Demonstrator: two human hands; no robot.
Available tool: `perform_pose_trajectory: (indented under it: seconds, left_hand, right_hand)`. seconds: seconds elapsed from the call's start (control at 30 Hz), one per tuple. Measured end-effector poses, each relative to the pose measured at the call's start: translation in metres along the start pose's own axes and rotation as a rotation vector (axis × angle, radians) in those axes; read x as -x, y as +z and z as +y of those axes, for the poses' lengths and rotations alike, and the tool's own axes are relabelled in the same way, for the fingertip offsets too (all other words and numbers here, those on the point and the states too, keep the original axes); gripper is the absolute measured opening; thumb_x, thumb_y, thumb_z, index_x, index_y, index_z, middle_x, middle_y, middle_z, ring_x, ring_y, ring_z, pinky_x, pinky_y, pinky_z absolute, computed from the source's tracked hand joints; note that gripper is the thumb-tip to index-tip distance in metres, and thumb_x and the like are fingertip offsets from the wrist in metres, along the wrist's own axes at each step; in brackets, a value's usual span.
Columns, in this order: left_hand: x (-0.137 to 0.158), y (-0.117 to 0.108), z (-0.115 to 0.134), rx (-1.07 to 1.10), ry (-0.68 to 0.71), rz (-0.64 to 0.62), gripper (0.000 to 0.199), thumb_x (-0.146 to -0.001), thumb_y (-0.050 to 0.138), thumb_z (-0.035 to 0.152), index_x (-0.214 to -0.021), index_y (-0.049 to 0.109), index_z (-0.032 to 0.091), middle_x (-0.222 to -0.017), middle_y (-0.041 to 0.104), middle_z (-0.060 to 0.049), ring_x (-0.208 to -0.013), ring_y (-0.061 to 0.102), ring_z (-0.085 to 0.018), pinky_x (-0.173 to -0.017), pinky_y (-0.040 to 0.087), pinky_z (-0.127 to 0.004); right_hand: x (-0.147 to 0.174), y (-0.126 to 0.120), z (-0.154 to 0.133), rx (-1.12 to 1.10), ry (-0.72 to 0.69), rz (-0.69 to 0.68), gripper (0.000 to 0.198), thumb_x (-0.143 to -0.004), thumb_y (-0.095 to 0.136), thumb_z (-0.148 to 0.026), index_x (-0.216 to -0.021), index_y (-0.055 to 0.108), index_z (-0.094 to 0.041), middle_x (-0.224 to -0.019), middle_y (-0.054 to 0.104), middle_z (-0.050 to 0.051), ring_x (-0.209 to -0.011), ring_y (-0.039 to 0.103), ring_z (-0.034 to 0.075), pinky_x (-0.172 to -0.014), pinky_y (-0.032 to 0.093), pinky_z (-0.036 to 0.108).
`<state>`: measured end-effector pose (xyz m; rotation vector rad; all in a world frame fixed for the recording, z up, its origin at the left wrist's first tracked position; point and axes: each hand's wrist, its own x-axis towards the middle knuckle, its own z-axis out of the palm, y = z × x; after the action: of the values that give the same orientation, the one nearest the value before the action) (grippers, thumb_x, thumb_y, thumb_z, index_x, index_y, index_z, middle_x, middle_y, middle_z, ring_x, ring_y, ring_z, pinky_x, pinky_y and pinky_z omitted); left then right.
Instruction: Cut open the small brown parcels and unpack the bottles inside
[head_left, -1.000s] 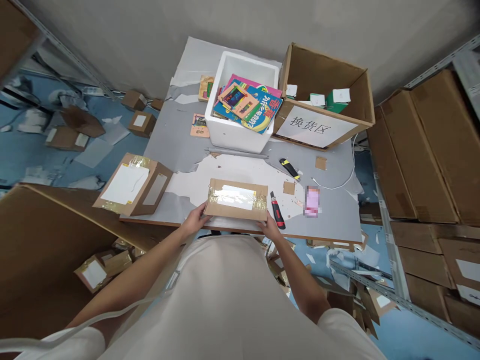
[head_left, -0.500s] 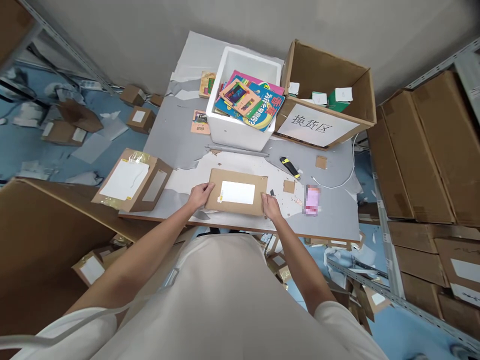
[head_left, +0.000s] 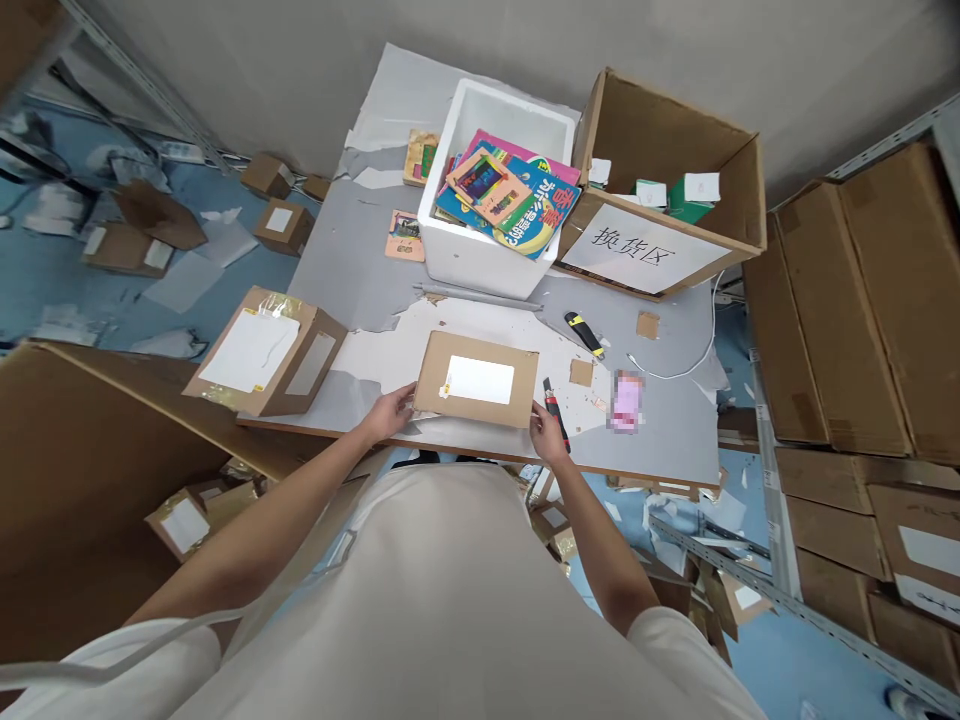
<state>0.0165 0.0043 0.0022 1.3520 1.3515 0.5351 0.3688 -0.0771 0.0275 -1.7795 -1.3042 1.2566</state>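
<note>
From the head camera, your parcel point(head_left: 477, 380) lies flat on the table point(head_left: 675, 430) near its front edge, label side up, with a white label in the middle of the brown card. Your left hand point(head_left: 390, 415) rests at its near left corner, fingers touching the edge and loosely curled, not clamped around it. Your right hand point(head_left: 549, 435) sits just off the near right corner, over the red knife point(head_left: 555, 412); whether the fingers are closed on the knife or only lying on it cannot be told from here.

The parcel looks like a flat cardboard mailer: stiff across its face, probably light, and not slippery on bare card. Judging by its shape, it will handle best taken by the two short ends, thumbs on top and fingers under. Keep clear of the label, which could scuff or peel, and expect the corners to crush if you pinch them hard.

A second, taped parcel point(head_left: 262, 350) sits to the left, overhanging the table edge. Behind the mailer stands a white foam box point(head_left: 480, 260) full of bright books point(head_left: 510, 195), and beside it an open carton point(head_left: 660, 190) with a paper sign on its front. A yellow knife point(head_left: 583, 334) and card scraps lie to the right.
</note>
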Motion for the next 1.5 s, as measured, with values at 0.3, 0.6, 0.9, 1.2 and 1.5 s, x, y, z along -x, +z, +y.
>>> perform_pose_trajectory:
  seconds: [0.3, 0.6, 0.9, 1.2, 1.5]
  left_hand:
    - [0.004, 0.009, 0.005, -0.060, 0.023, -0.078, 0.059, -0.065, 0.060, 0.059, -0.106, 0.066, 0.017, -0.100, 0.072, -0.010, -0.103, 0.063, -0.031, -0.096, 0.047, -0.043]
    - [0.000, -0.014, 0.063, -0.275, 0.091, 0.083, 0.032, -0.077, 0.045, 0.046, -0.074, 0.063, 0.019, -0.088, 0.065, -0.008, -0.086, 0.060, -0.024, -0.079, 0.048, -0.033]
    - [-0.014, -0.002, 0.078, -0.358, -0.007, 0.202, 0.043, -0.087, 0.026, 0.047, -0.056, 0.041, 0.024, -0.068, 0.054, -0.005, -0.071, 0.053, -0.021, -0.075, 0.044, -0.034]
    - [-0.011, 0.001, 0.056, -0.070, -0.084, 0.225, 0.061, -0.086, 0.028, 0.059, -0.104, 0.066, 0.015, -0.112, 0.065, -0.010, -0.109, 0.055, -0.025, -0.098, 0.043, -0.040]
    - [0.030, 0.015, 0.084, -0.237, 0.118, 0.423, 0.058, -0.089, 0.042, 0.051, -0.133, 0.047, 0.014, -0.133, 0.049, -0.018, -0.125, 0.046, -0.029, -0.102, 0.041, -0.045]
  right_hand:
    - [0.006, 0.020, -0.016, -0.144, 0.044, -0.046, 0.054, -0.077, 0.059, -0.027, -0.129, 0.051, -0.017, -0.120, 0.062, 0.011, -0.113, 0.057, 0.022, -0.099, 0.045, 0.040]
    - [-0.006, -0.014, -0.056, 0.304, -0.083, 0.089, 0.040, -0.093, 0.032, -0.050, -0.080, 0.057, -0.021, -0.088, 0.058, 0.008, -0.090, 0.056, 0.023, -0.088, 0.044, 0.040]
    - [-0.037, -0.014, -0.064, 0.404, 0.002, 0.087, 0.058, -0.093, 0.020, -0.061, -0.070, 0.055, -0.021, -0.076, 0.062, 0.009, -0.075, 0.056, 0.023, -0.074, 0.043, 0.035]
    - [-0.003, -0.043, 0.011, 0.496, 0.167, 0.252, 0.049, -0.084, 0.053, -0.040, -0.127, 0.056, -0.015, -0.114, 0.060, 0.016, -0.108, 0.055, 0.030, -0.094, 0.042, 0.044]
    - [-0.003, -0.032, 0.037, 0.485, 0.298, 0.194, 0.064, -0.078, 0.057, -0.022, -0.139, 0.042, -0.015, -0.116, 0.054, 0.020, -0.111, 0.053, 0.035, -0.096, 0.041, 0.050]
